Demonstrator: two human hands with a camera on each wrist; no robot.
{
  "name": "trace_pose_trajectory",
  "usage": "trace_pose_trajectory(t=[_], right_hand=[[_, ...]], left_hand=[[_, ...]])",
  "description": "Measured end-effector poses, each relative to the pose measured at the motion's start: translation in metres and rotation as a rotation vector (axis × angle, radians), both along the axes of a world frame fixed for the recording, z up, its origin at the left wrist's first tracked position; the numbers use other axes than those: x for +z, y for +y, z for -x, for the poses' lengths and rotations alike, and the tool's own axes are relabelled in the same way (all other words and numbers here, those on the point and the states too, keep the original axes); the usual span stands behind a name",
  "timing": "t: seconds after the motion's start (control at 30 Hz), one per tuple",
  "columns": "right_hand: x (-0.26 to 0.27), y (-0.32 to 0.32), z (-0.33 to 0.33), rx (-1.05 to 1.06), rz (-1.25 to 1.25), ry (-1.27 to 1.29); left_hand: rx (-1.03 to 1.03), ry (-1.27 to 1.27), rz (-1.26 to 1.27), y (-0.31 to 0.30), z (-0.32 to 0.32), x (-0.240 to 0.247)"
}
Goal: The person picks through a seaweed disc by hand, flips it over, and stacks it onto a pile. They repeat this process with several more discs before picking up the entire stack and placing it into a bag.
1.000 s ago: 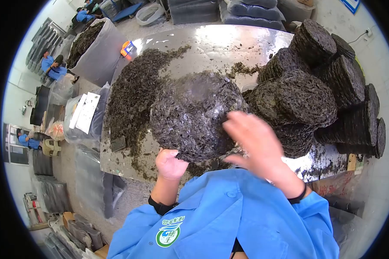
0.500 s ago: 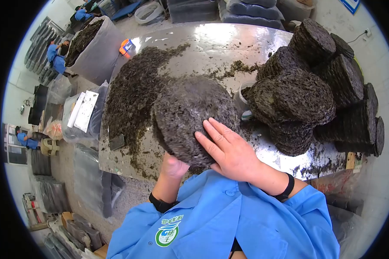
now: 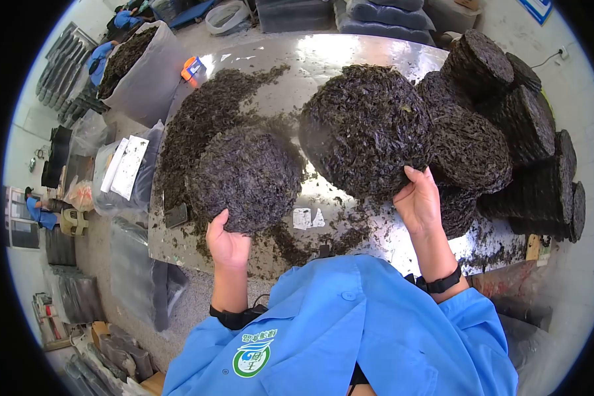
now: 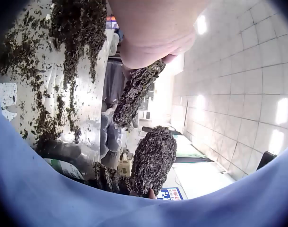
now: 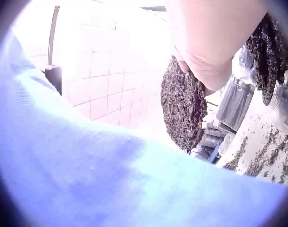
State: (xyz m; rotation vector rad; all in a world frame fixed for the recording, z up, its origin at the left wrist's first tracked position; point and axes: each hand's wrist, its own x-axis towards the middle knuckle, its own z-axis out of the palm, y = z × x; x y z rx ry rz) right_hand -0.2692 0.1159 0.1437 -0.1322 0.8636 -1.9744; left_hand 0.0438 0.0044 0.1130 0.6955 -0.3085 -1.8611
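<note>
In the head view the left hand [image 3: 228, 243] grips the lower edge of a round dark disc [image 3: 249, 177], thumb on its face. The right hand [image 3: 418, 200] pinches the lower right edge of a larger round disc [image 3: 366, 129], held above the table's middle. Both discs look like matted dried flakes, apart from each other. Most fingers lie hidden behind the discs. The left wrist view has the left hand [image 4: 155, 33] at one disc [image 4: 139, 92]; the right wrist view has the right hand [image 5: 205, 47] on the edge of a disc [image 5: 182, 106].
A loose dark heap [image 3: 201, 125] lies on the metal table [image 3: 270, 56] at left. Several stacks of discs [image 3: 531, 125] stand at right. An orange tape dispenser [image 3: 191, 68] is at the back left, a small dark block [image 3: 176, 215] at the front left, and a filled sack [image 3: 145, 79] beyond.
One disc mass held between both hands is now two separate discs. The left hand has moved left with one; the right hand, earlier flat on top, has moved right and grips the other.
</note>
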Motion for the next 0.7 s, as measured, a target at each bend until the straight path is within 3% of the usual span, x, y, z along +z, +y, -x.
trace_pose_trajectory(t=[0.33,0.4,0.47,0.7], right_hand=[[-0.006,0.002,-0.003,0.027,-0.004,-0.017],[-0.008,0.004,-0.002,-0.028,-0.101,0.013],[-0.013,0.005,-0.001,-0.005,0.005,0.021],[-0.004,0.008,-0.004,0.003,0.006,0.022]], left_hand=[[-0.003,0.061,0.086,0.005,0.010,0.014],[0.003,0.071,0.090,0.006,0.009,0.014],[-0.010,0.057,0.137,0.006,0.010,0.015],[0.034,0.042,0.168,0.009,0.012,0.020]])
